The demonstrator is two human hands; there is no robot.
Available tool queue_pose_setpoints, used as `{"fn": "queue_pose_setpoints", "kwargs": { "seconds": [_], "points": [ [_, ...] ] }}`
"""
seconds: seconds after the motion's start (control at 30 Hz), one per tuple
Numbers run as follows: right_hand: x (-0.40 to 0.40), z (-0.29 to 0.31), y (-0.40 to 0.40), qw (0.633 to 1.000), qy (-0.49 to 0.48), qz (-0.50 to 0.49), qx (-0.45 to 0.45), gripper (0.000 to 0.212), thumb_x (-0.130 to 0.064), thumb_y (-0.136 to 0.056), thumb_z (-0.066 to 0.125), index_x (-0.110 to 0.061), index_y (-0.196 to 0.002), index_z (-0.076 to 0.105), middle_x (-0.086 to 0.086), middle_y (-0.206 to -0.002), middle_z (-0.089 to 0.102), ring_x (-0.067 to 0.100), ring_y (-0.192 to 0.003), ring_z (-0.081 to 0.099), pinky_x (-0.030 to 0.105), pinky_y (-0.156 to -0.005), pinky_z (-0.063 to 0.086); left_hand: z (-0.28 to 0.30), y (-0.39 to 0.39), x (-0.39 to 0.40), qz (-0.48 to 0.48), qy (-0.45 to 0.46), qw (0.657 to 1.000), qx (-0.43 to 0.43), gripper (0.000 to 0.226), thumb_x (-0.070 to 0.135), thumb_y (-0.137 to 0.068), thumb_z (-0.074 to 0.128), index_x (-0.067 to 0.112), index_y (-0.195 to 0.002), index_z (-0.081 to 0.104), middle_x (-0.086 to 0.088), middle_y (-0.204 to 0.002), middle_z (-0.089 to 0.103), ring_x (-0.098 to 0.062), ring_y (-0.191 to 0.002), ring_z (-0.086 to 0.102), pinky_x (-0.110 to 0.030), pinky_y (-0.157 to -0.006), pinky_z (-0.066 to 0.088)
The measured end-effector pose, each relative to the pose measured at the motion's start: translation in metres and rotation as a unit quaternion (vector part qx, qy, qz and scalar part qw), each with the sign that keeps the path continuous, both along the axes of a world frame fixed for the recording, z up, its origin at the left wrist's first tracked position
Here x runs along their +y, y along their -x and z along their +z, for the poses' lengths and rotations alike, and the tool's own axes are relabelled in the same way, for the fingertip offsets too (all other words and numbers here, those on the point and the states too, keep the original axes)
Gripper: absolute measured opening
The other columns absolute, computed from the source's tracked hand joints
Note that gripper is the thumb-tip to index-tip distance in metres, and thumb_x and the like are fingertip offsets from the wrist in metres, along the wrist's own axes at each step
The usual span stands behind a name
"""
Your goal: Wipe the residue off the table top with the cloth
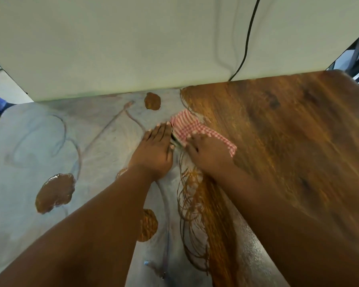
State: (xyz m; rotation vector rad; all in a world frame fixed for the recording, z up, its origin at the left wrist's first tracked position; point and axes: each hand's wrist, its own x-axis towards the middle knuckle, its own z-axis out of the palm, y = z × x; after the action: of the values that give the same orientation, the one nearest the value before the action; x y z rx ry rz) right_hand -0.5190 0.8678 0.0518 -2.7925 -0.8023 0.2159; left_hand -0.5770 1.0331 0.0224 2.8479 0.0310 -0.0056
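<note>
A red-and-white checked cloth (192, 129) lies on the wooden worktop (288, 131), right at the border between the bare brown wood on the right and the grey film of residue (39, 141) that covers the left part. The right hand (208, 155) rests on the near end of the cloth with its fingers curled down into the fabric, holding it against the wood. The left hand (157, 149) lies flat on the grey film just beside the cloth, its grip wide, straight fingers touching the cloth's left edge. Bare brown patches (55, 192) show through the film on the left and near the back. A black cable (247, 38) hangs down the pale wall (133, 38) behind the worktop.
</note>
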Motion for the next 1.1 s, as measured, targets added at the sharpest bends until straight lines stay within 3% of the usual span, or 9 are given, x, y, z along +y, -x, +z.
{"fn": "queue_pose_setpoints", "kwargs": {
  "seconds": [0.07, 0.2, 0.3, 0.53, 0.73, 0.8, 0.93, 1.03, 1.1],
  "points": [
    [-0.036, 0.004, 0.03, 0.999, 0.028, 0.041, 0.023, 0.048, -0.045, -0.101, 0.028, -0.024, -0.143, 0.039, -0.003, -0.151, 0.034, 0.015, -0.139, 0.03, 0.029, -0.109, 0.025, 0.0, 0.0, 0.0, 0.003, 0.014, 1.0, 0.0, 0.07, 0.038, -0.09, 0.014, 0.008, -0.152, 0.002, -0.011, -0.16, 0.007, -0.021, -0.147, 0.004, -0.034, -0.119, 0.0],
    [-0.103, 0.011, 0.047, 0.999, 0.022, 0.01, 0.033, 0.072, -0.073, -0.085, 0.015, -0.034, -0.136, 0.049, -0.013, -0.145, 0.042, 0.004, -0.136, 0.032, 0.02, -0.106, 0.022, -0.002, 0.0, 0.001, 0.007, 0.01, 1.0, 0.01, 0.071, 0.037, -0.088, 0.012, 0.007, -0.151, -0.005, -0.011, -0.16, 0.001, -0.02, -0.147, 0.0, -0.034, -0.119, -0.001],
    [-0.083, 0.01, 0.004, 1.0, 0.016, 0.001, 0.004, 0.049, -0.053, -0.095, 0.035, -0.027, -0.129, 0.058, -0.004, -0.137, 0.053, 0.018, -0.129, 0.046, 0.033, -0.104, 0.036, -0.003, -0.001, 0.001, 0.006, 0.011, 1.0, 0.007, 0.071, 0.037, -0.088, 0.012, 0.008, -0.151, -0.005, -0.009, -0.161, 0.0, -0.02, -0.147, -0.001, -0.033, -0.119, -0.001],
    [0.053, 0.006, -0.086, 0.999, 0.043, 0.015, -0.015, 0.041, -0.037, -0.1, 0.033, -0.017, -0.129, 0.054, 0.008, -0.133, 0.053, 0.028, -0.119, 0.049, 0.036, -0.096, 0.037, 0.0, 0.001, 0.0, 0.007, 0.015, 1.0, -0.011, 0.076, 0.043, -0.084, 0.002, 0.007, -0.152, 0.001, -0.01, -0.16, 0.005, -0.019, -0.147, 0.002, -0.03, -0.118, -0.005],
    [-0.03, 0.017, -0.003, 0.995, 0.007, 0.1, 0.015, 0.046, -0.047, -0.099, 0.035, -0.025, -0.137, 0.049, -0.005, -0.142, 0.047, 0.016, -0.13, 0.043, 0.029, -0.103, 0.031, -0.002, 0.0, 0.0, 0.021, 0.058, 0.998, -0.013, 0.066, 0.03, -0.098, 0.026, 0.009, -0.151, -0.008, -0.007, -0.16, -0.007, -0.018, -0.147, -0.009, -0.032, -0.119, -0.004],
    [-0.051, 0.028, 0.006, 0.997, 0.024, 0.051, 0.059, 0.044, -0.049, -0.098, 0.036, -0.029, -0.135, 0.051, -0.005, -0.137, 0.053, 0.012, -0.12, 0.052, 0.024, -0.095, 0.036, -0.003, 0.0, 0.0, 0.028, 0.064, 0.998, -0.01, 0.067, 0.03, -0.099, 0.027, 0.011, -0.151, -0.011, -0.007, -0.16, -0.011, -0.017, -0.146, -0.013, -0.032, -0.119, -0.004],
    [-0.02, 0.039, -0.03, 0.996, 0.065, 0.009, 0.062, 0.037, -0.047, -0.098, 0.039, -0.033, -0.126, 0.058, -0.006, -0.084, 0.066, 0.01, -0.069, 0.06, 0.022, -0.062, 0.046, -0.003, 0.001, 0.0, 0.024, 0.057, 0.998, -0.009, 0.068, 0.036, -0.094, 0.017, 0.012, -0.15, -0.013, -0.007, -0.16, -0.014, -0.017, -0.146, -0.015, -0.033, -0.119, -0.005],
    [0.026, 0.027, -0.082, 0.999, 0.04, 0.001, 0.001, 0.045, -0.039, -0.099, 0.042, -0.031, -0.142, 0.039, 0.006, -0.129, 0.058, 0.024, -0.112, 0.056, 0.032, -0.09, 0.043, -0.001, 0.001, 0.0, 0.024, 0.054, 0.998, -0.012, 0.071, 0.037, -0.089, 0.014, 0.013, -0.149, -0.017, -0.006, -0.158, -0.019, -0.017, -0.145, -0.019, -0.033, -0.119, -0.006],
    [0.064, 0.02, -0.106, 0.999, 0.025, -0.003, -0.032, 0.047, -0.03, -0.096, 0.045, -0.031, -0.143, 0.039, 0.01, -0.14, 0.049, 0.03, -0.124, 0.048, 0.037, -0.101, 0.037, -0.002, 0.001, 0.0, 0.029, 0.057, 0.998, -0.017, 0.071, 0.038, -0.089, 0.012, 0.014, -0.147, -0.022, -0.003, -0.154, -0.027, -0.016, -0.143, -0.023, -0.031, -0.117, -0.01]
  ]
}}
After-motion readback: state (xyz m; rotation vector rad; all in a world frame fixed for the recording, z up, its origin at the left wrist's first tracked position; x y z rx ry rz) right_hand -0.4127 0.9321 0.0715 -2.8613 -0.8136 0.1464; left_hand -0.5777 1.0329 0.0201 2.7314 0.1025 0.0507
